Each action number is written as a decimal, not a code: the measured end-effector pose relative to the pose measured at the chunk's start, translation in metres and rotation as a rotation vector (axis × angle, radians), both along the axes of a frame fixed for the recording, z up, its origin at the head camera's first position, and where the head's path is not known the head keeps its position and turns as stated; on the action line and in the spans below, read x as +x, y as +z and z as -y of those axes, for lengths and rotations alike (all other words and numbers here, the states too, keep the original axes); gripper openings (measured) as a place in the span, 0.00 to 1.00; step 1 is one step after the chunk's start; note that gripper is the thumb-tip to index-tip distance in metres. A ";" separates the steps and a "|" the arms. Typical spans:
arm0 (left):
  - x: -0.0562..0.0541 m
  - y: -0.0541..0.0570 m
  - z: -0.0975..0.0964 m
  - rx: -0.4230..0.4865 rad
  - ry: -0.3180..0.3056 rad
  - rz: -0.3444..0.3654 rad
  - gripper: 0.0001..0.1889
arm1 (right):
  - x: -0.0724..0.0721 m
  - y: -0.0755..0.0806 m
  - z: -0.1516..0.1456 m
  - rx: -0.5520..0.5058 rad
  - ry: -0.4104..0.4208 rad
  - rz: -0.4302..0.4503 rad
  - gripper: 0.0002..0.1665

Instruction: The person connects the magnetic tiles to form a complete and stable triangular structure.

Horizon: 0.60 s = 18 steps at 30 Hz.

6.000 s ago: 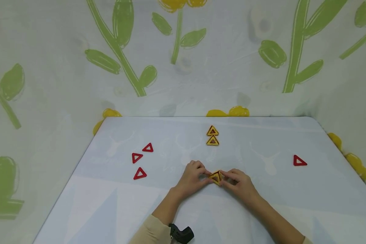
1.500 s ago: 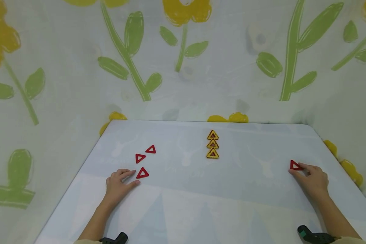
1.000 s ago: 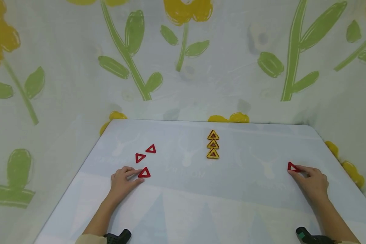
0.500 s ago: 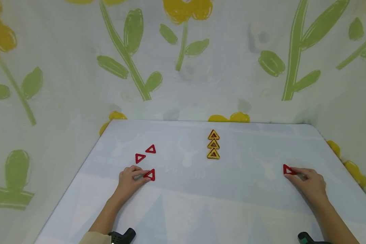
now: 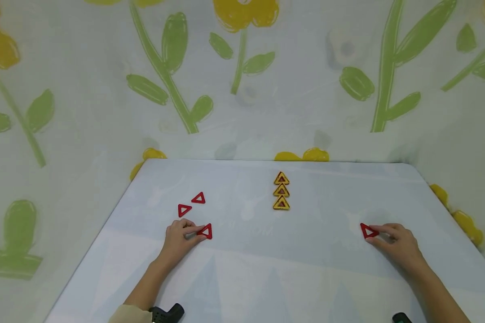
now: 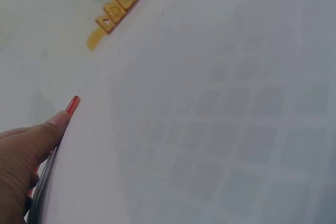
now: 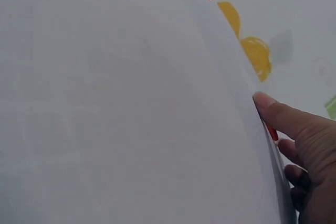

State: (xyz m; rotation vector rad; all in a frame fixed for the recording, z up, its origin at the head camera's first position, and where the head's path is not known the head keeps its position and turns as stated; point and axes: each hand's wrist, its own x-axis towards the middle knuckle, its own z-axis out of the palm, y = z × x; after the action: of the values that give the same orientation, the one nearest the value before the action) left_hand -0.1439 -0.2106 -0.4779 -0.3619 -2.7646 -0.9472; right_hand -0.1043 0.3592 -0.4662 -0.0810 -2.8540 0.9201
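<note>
My left hand (image 5: 179, 237) pinches a red triangle frame (image 5: 210, 231) between thumb and fingers, left of the table's middle. In the left wrist view a red tip of that triangle (image 6: 74, 103) shows past the thumb. On the right side my right hand (image 5: 398, 244) pinches another red triangle frame (image 5: 363, 229) by its right part. The right wrist view shows only a bit of its red edge (image 7: 272, 132) under the thumb. Two more red triangle frames, one (image 5: 184, 210) nearer and one (image 5: 199, 198) farther, lie flat beyond my left hand.
A column of three yellow triangles (image 5: 281, 190), each with a dark reddish centre, stands point to base at the table's back middle. The pale table (image 5: 242, 269) has a straight back edge against a flower-patterned cloth (image 5: 291, 89).
The third yellow triangle, earlier between both hands, now lies in the column. Each hand has since taken hold of a red triangle, the left moving rightward with its piece, the right leftward.
</note>
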 end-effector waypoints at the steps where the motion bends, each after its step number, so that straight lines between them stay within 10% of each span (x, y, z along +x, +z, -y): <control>1: 0.001 0.000 -0.001 0.002 -0.004 -0.004 0.17 | 0.001 0.000 0.002 -0.003 0.016 -0.007 0.28; 18: -0.001 0.003 -0.026 0.044 -0.078 0.040 0.15 | 0.006 -0.007 0.013 -0.122 0.138 -0.227 0.13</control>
State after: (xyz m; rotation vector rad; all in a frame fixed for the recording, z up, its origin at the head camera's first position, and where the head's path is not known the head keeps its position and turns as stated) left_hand -0.1452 -0.1849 -0.4749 -0.4508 -2.7785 -1.0431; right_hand -0.0986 0.3458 -0.4731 0.1978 -2.6195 1.0551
